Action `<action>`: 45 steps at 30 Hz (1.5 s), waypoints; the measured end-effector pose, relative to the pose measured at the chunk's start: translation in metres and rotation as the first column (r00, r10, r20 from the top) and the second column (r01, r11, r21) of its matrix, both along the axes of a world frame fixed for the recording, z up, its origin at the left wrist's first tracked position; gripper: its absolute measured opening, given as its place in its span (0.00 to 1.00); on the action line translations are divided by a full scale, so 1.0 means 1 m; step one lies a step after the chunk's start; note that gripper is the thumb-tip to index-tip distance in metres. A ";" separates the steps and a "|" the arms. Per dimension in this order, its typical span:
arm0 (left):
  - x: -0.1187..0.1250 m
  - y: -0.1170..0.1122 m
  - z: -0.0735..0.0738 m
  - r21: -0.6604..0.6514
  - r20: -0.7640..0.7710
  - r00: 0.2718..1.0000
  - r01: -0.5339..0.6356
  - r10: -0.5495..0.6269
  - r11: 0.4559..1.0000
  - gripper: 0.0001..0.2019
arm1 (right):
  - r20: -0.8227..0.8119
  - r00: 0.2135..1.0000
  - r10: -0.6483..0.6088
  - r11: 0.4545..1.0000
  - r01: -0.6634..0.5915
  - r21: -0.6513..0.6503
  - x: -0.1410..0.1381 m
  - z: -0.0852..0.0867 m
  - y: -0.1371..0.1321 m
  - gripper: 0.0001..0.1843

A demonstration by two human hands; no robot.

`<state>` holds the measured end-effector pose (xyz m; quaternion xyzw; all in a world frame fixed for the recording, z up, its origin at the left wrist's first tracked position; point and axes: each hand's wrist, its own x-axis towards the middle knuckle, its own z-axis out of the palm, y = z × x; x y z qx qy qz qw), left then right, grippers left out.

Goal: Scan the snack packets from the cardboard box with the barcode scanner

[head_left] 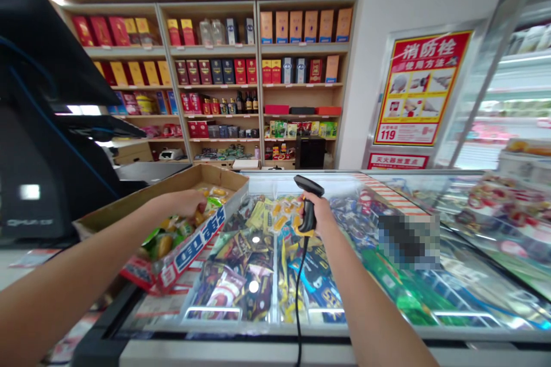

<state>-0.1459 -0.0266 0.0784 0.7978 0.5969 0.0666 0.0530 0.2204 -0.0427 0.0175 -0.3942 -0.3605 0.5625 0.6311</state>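
My right hand (pixel 318 211) is wrapped round the grip of a black barcode scanner (pixel 308 200), held upright above the glass lid of a chest freezer (pixel 301 321). The scanner's black cord (pixel 298 292) hangs down toward me. My left hand (pixel 187 202) reaches into an open cardboard box (pixel 172 183) that rests on the freezer's left end. Its fingers are curled down among green and yellow snack packets (pixel 166 241); whether they grip one is hidden.
A black checkout monitor (pixel 38 126) stands at the left. Wooden shelves (pixel 215 86) with boxed and bottled goods line the back wall. A red fire-hydrant poster (pixel 419 89) hangs at the right, beside a glass-fronted cooler (pixel 516 86). Packaged frozen goods (pixel 258 258) lie under the glass.
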 end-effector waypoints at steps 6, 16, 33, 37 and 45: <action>0.009 -0.002 0.022 0.093 -0.162 0.986 -0.018 0.033 0.995 0.05 | -0.018 1.000 -0.011 1.000 0.011 0.021 -0.002 -0.002 0.001 0.07; 0.106 -0.019 -0.007 -0.043 0.950 0.313 0.177 -0.014 0.983 0.15 | 0.065 0.996 0.054 0.999 -0.054 0.004 -0.007 -0.004 0.000 0.07; 0.125 0.031 -0.132 -0.027 0.848 -0.494 0.317 0.190 0.948 0.11 | 0.388 0.839 0.382 0.923 -0.372 -0.104 -0.022 -0.019 -0.009 0.09; 0.128 0.031 -0.129 -0.037 0.850 -0.494 0.287 0.181 0.957 0.10 | 0.431 0.789 0.438 0.893 -0.436 -0.108 -0.026 -0.024 -0.010 0.11; 0.137 0.025 -0.124 -0.020 0.866 -0.482 0.230 0.132 0.973 0.14 | 0.455 0.754 0.474 0.871 -0.478 -0.113 -0.028 -0.026 -0.012 0.12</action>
